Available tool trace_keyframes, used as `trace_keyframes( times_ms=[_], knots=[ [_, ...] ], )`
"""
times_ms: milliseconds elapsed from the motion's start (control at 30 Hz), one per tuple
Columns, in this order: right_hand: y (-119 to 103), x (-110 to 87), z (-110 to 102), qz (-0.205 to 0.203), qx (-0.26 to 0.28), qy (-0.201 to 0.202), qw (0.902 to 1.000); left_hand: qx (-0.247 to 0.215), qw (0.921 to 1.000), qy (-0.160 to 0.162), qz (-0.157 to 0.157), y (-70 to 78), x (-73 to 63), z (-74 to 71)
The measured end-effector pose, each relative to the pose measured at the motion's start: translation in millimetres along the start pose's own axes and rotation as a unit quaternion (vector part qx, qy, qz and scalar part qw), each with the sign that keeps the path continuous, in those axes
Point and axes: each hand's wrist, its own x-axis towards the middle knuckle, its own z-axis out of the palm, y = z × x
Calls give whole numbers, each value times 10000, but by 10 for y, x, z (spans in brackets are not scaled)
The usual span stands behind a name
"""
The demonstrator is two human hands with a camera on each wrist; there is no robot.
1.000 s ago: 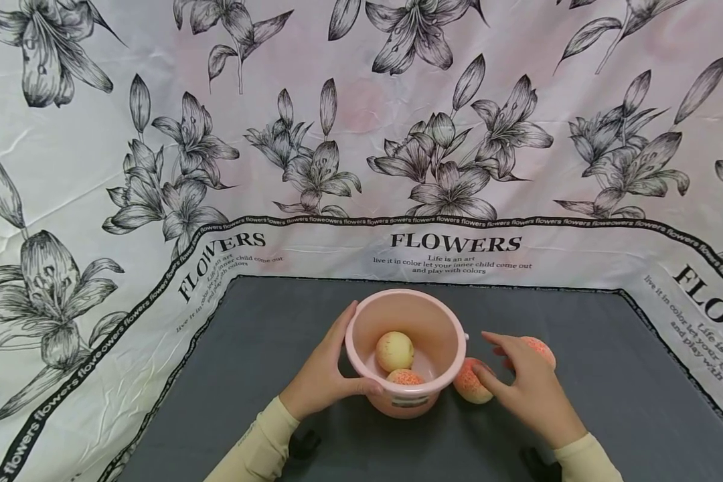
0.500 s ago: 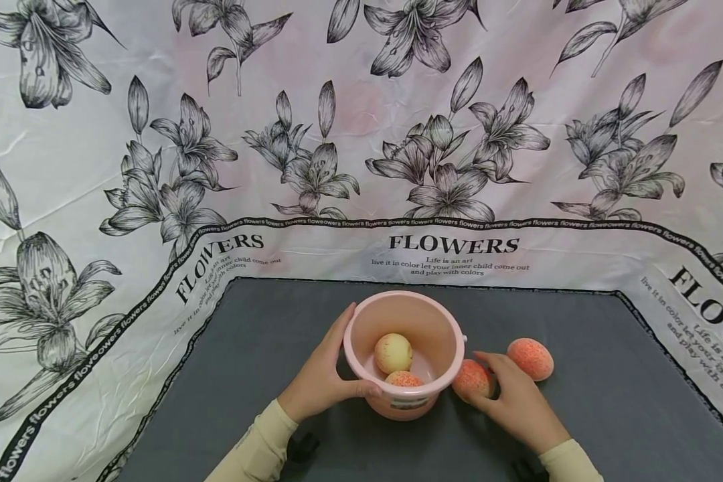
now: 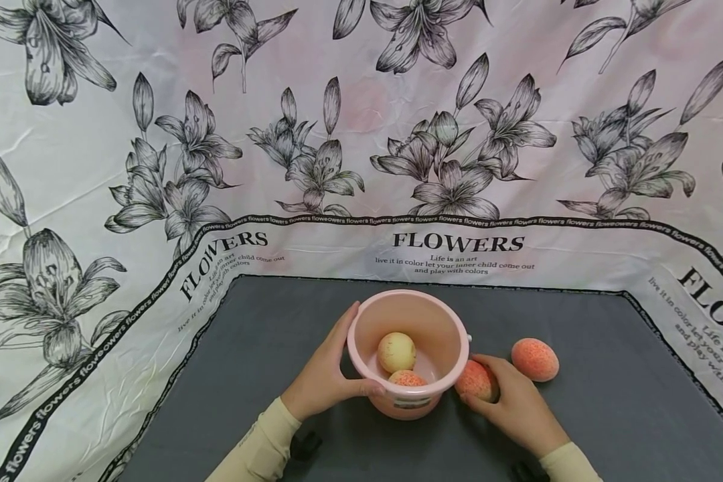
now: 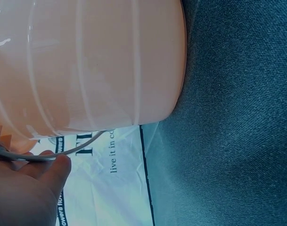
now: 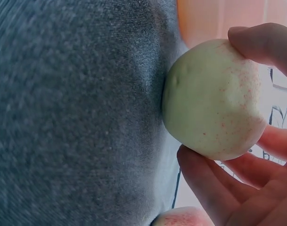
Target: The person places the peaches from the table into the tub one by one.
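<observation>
A pink bucket [image 3: 410, 404] stands on the grey cloth, tilted slightly toward me. My left hand [image 3: 319, 378] grips its left side, thumb over the front rim. In the left wrist view, fingers touch the bucket's thin handle [image 4: 32, 157]. Inside the bucket lie a pale yellow peach [image 3: 396, 353] and an orange-red speckled peach [image 3: 407, 378], the latter partly hidden by the rim. Right of the bucket, my right hand [image 3: 518, 405] holds another peach [image 5: 214, 101] between thumb and fingers; its underside is pale green-yellow. That peach appears to sit on the cloth, close to the bucket wall.
One more orange-red peach [image 3: 535, 359] lies on the cloth just beyond my right hand. The grey cloth [image 3: 241, 348] covers the work surface, bordered by white flower-printed fabric [image 3: 313, 248] that rises behind it.
My right hand has come down and left from above the two peaches and closed its fingers around the nearer one. The farther peach is now uncovered. The left hand and bucket stay put.
</observation>
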Motion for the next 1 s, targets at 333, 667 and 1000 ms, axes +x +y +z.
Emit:
trace_keyframes(
  times_ms=[333,667,1000],
  knots=[
    [1,-10,-222,-132,-107,152,9997,-36,9999,-44,111,-27,16,15],
    [-184,131,-638,-196,-75,651,9977,-26,10000,0,63,-29,-1,1],
    [-569,309,-803,-630,-75,1477,9870,-39,9999,-20,100,-24,21,2]
  ],
)
